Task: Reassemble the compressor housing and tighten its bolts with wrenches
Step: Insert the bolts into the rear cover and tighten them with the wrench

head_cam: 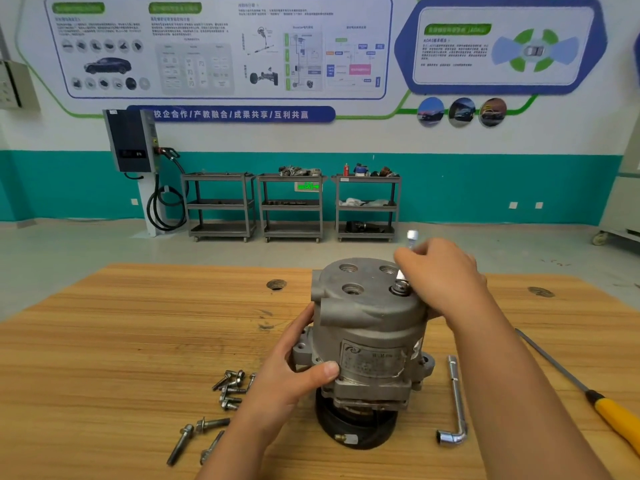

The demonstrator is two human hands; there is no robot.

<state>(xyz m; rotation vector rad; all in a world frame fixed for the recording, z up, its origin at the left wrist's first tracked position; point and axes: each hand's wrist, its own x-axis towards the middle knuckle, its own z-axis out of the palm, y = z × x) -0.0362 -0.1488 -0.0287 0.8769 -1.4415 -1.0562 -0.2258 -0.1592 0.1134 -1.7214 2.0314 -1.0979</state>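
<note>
Steadying the grey cast-metal compressor housing (367, 317) on the wooden table (104, 341), left hand (294, 368) wrapping its left side, I am gripping a silver wrench (412, 235) in my right hand (440, 275); tilting it could cross-thread the top bolt (399, 289).

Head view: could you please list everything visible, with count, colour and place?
compressor: one, grey, upright mid-table on its black pulley
silver tool: one, upright on the compressor's top
loose bolts: several, silver, table left of compressor
L-shaped wrench: one, chrome, table right of compressor
screwdriver: one, yellow handle, table's right edge
table: one, wooden, foreground
shelf carts: three, grey, back wall
charging unit: one, dark, wall at left
wall posters: two, white and blue, above
left hand: one, holds the compressor's side
right hand: one, grips the silver tool
</note>
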